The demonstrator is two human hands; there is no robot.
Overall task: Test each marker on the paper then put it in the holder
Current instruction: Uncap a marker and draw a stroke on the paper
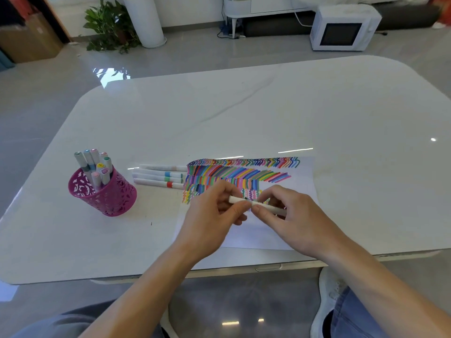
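A white marker (253, 204) lies level between both hands above the paper (268, 237). My left hand (214, 215) pinches its left end and my right hand (288, 215) pinches its right part. Rows of coloured strokes cover the upper part of the sheet. Several white markers (158, 176) lie side by side on the table just left of the paper. A pink perforated holder (107, 193) stands further left with several markers upright in it. I cannot tell whether the held marker's cap is on.
The white glossy table (244, 113) stretches far behind the paper; its front edge runs just below my wrists. On the floor beyond stand a potted plant (109, 25), a white cylinder (146, 20) and a small white microwave (341, 28).
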